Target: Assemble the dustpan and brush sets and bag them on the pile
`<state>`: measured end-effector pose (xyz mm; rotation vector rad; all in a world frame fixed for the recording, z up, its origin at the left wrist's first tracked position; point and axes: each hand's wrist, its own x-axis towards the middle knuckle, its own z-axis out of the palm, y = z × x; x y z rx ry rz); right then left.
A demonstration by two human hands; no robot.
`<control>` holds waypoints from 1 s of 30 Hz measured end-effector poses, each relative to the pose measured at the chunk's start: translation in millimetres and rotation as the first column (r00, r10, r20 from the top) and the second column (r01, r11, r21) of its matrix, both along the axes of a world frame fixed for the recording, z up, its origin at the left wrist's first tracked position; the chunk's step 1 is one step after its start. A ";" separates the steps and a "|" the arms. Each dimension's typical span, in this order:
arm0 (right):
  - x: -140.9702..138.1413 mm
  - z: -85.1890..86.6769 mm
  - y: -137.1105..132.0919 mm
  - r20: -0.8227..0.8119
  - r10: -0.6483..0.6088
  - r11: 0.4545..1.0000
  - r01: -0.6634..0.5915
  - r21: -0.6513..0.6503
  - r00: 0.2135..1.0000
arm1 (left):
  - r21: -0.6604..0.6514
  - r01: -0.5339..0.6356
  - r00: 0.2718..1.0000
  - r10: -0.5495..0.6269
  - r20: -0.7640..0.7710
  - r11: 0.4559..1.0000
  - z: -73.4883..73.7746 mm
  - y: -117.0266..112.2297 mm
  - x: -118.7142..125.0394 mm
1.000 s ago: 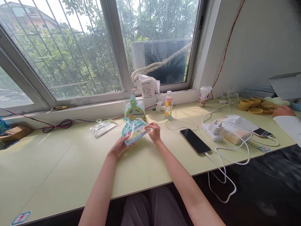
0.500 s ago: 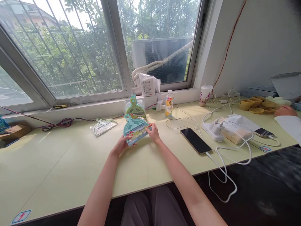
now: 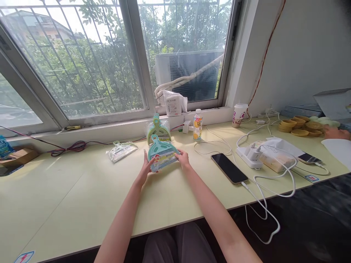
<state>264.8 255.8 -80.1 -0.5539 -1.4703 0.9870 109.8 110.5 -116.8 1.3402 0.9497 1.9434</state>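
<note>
A teal dustpan pack (image 3: 162,156) is held upright at frame centre, gripped between the left hand (image 3: 146,168) and right hand (image 3: 183,159) above the worktop (image 3: 82,197). Slippage is judged possible, the wrapper being slick and held only at its edges.

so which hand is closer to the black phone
Right. The right hand grips the teal dustpan pack on the side facing the phone; the left hand holds the pack's far side.

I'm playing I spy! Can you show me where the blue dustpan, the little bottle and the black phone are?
blue dustpan (image 3: 162,154): head view, on its blue front, between the two hands.
little bottle (image 3: 197,125): head view, on its label.
black phone (image 3: 229,168): head view, on its dark screen.
</note>
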 end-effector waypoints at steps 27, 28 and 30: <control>6.8 3.6 -3.5 -0.412 0.055 0.940 -0.186 -0.286 0.910 | 0.423 -0.311 0.789 0.479 -0.385 0.851 -6.9 10.6 9.7; 6.7 3.6 -3.6 -0.410 0.057 0.940 -0.187 -0.284 0.910 | 0.412 -0.311 0.807 0.467 -0.362 0.857 -6.7 10.9 8.6; 6.5 3.4 -4.3 -0.415 0.067 0.938 -0.199 -0.284 0.907 | 0.393 -0.305 0.835 0.442 -0.326 0.867 -6.8 12.1 6.6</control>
